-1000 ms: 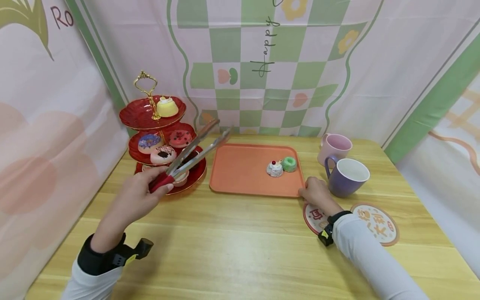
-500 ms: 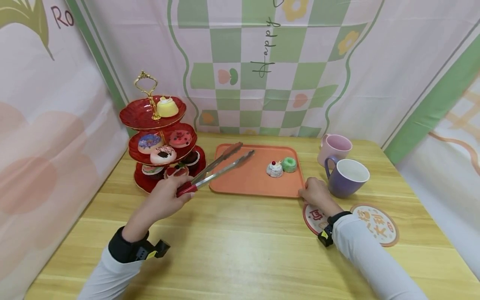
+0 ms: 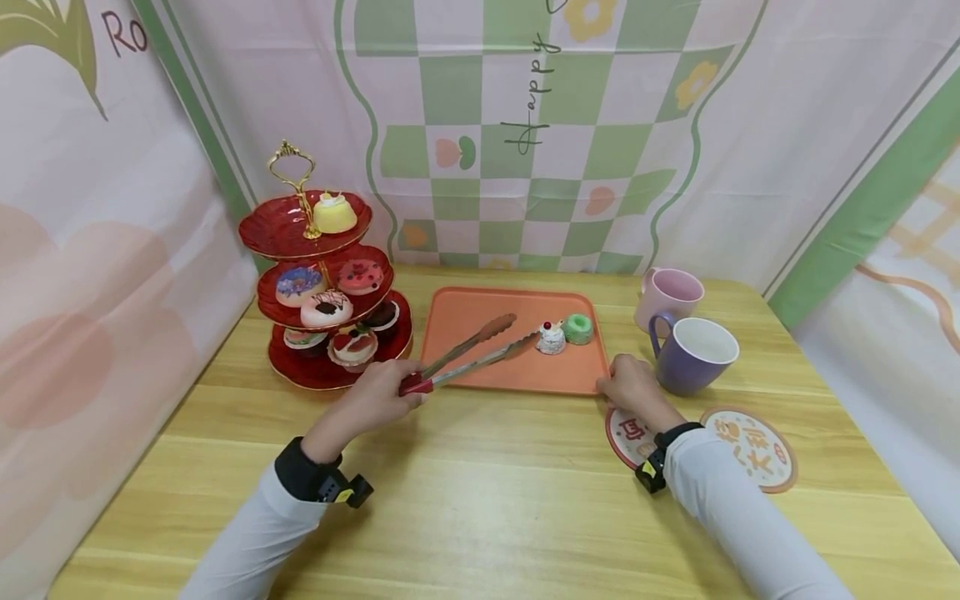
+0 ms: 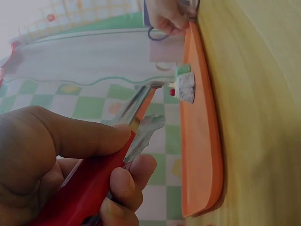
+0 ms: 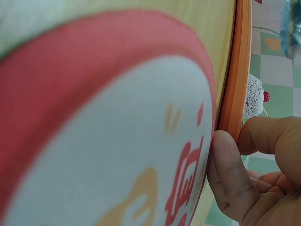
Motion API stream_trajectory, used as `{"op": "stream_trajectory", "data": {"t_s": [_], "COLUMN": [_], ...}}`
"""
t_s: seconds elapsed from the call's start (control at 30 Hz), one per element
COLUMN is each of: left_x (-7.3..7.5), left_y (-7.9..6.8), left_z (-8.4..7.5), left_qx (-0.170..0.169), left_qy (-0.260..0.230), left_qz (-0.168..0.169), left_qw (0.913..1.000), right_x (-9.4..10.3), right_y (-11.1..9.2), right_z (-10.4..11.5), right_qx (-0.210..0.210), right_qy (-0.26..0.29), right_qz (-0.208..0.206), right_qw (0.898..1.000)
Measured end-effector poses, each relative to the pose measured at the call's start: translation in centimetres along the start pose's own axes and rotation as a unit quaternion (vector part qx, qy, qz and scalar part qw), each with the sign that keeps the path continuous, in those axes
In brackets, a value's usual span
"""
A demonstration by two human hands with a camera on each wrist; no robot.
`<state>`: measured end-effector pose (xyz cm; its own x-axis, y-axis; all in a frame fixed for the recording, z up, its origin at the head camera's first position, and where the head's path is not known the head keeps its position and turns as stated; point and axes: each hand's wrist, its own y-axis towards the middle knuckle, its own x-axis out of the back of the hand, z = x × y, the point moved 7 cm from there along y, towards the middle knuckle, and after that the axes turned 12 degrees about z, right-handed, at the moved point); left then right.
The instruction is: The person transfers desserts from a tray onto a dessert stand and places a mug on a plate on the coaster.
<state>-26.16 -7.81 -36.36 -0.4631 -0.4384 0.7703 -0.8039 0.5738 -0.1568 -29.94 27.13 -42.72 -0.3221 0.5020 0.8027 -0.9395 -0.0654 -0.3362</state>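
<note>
My left hand [image 3: 375,398] grips the red handle of metal tongs [image 3: 480,364] whose arms are spread apart with nothing between them. The tongs reach over the orange tray [image 3: 498,298], one tip right beside a small white cake with a cherry [image 3: 551,340]. Behind that cake sits a green ring-shaped cake [image 3: 578,329]. In the left wrist view, the tongs' tips hang above the tray near the white cake [image 4: 186,88]. My right hand [image 3: 633,387] pinches the tray's near right corner, thumb and fingertips on its rim [image 5: 240,61] in the right wrist view.
A red three-tier stand [image 3: 258,237] with several cakes and donuts rises at the left. At the right stand a pink mug [image 3: 660,300] and a purple mug [image 3: 690,367]. Two round coasters lie nearer, the red-rimmed one [image 3: 626,433] partly under my right wrist.
My left hand has carried the spread tongs rightward and down, from in front of the stand to over the tray beside the white cake. My right hand stays at the tray corner.
</note>
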Motion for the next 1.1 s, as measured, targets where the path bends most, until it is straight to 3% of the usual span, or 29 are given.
{"op": "stream_trajectory", "data": {"t_s": [0.47, 0.8, 1.1], "left_x": [-2.4, -3.6, -3.7], "left_y": [3.2, 4.9, 5.4], "left_z": [-0.1, -0.3, -0.6], "left_qx": [-0.036, -0.011, -0.017], "left_qy": [0.002, -0.027, -0.008], "left_qz": [0.027, 0.028, 0.024], "left_qw": [0.999, 0.9992, 0.9995], "right_x": [0.0, 0.1, 0.1], "right_y": [0.0, 0.0, 0.0], "right_z": [0.1, 0.2, 0.1], "right_qx": [-0.004, -0.006, -0.009], "right_qy": [-0.003, -0.005, -0.006], "right_qz": [0.001, 0.001, -0.001], "right_qw": [1.0, 1.0, 1.0]}}
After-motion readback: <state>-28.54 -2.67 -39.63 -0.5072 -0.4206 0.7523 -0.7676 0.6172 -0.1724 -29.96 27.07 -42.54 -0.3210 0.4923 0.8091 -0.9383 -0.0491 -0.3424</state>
